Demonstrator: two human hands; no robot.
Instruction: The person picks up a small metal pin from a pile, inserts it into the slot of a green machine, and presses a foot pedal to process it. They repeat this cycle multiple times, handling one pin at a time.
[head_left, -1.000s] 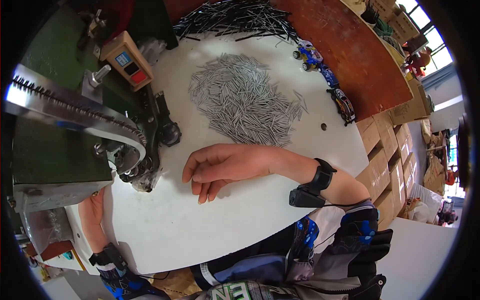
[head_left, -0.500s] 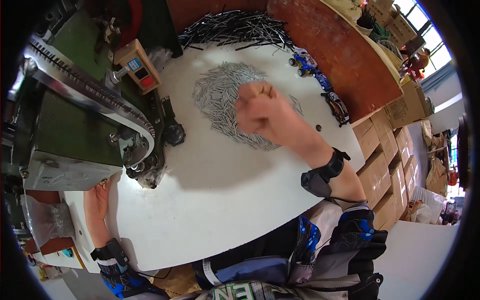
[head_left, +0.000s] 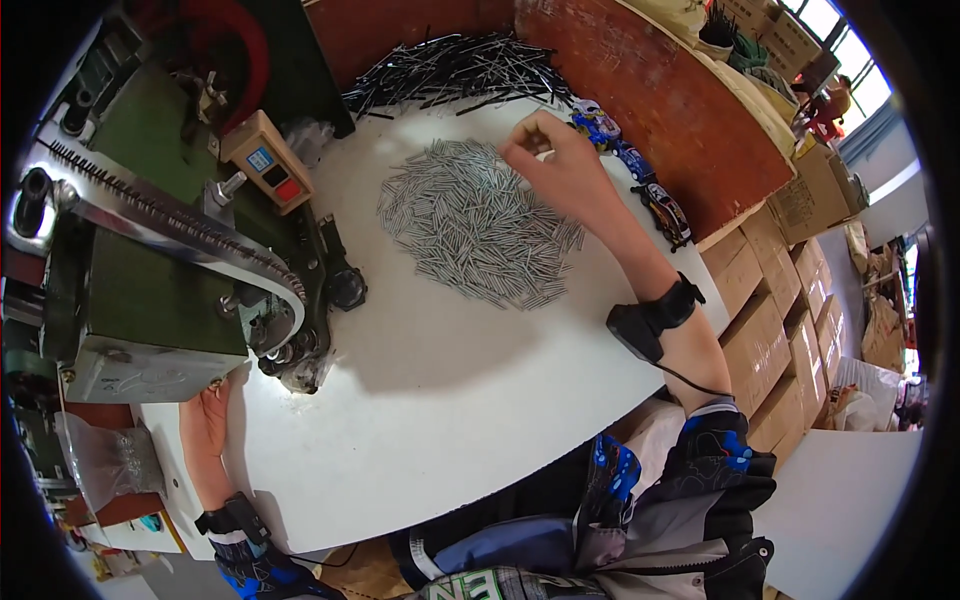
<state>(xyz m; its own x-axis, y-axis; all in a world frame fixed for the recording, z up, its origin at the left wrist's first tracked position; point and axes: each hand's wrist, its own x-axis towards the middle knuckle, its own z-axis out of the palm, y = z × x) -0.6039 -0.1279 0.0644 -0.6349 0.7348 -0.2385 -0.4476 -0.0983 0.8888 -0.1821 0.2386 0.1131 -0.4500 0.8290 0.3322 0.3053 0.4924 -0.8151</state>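
My right hand (head_left: pixel 556 163) is raised over the far right edge of a heap of short grey metal pins (head_left: pixel 480 225) on the white table. Its fingers curl in toward the thumb, and whatever they hold, if anything, is too small to make out. My left hand (head_left: pixel 207 418) reaches up beside the grey front of a green machine (head_left: pixel 150 290), whose lower edge hides the fingertips. A curved metal feed track (head_left: pixel 190 225) runs down the machine to its working head (head_left: pixel 290 360), to the right of my left hand.
Long black rods (head_left: pixel 460 75) lie piled at the table's far edge. Toy cars (head_left: pixel 662 212) line the reddish wooden side board (head_left: pixel 660 100). A switch box (head_left: pixel 268 165) is mounted on the machine. Cardboard boxes (head_left: pixel 745 330) stand right; a clear plastic bag (head_left: pixel 105 460) hangs left.
My right hand has moved farther away, from over the middle of the pin heap to its far right edge beside the toy cars. My left hand stays by the machine.
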